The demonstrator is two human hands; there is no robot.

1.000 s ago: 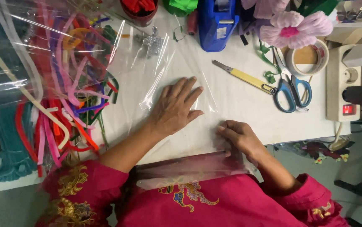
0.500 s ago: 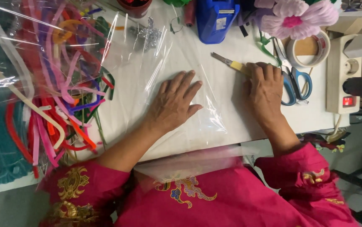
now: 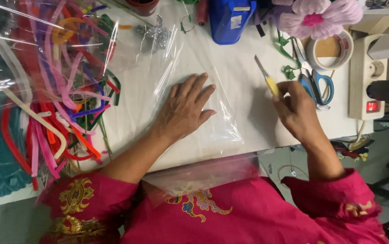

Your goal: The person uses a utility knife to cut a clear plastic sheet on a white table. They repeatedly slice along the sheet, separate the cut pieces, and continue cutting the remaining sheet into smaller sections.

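My left hand [image 3: 183, 110] lies flat, fingers spread, pressing a clear cellophane sheet [image 3: 190, 58] onto the white table [image 3: 244, 131]. The sheet drapes over the near table edge toward my red embroidered top. My right hand [image 3: 296, 108] is lifted at the right and grips a yellow-handled utility knife [image 3: 268, 79], its blade pointing away from me, just right of the sheet's edge.
A heap of coloured pipe cleaners [image 3: 54, 90] fills the left under plastic. At the back stand a blue container [image 3: 230, 18] and a pink fabric flower [image 3: 316, 16]. Blue-handled scissors [image 3: 316, 86], a tape roll [image 3: 330, 49] and a power strip [image 3: 368, 77] sit at the right.
My right hand went from the sheet's near edge out to the knife at the right, picked it up and lifted it. My left hand stayed pressed on the cellophane.
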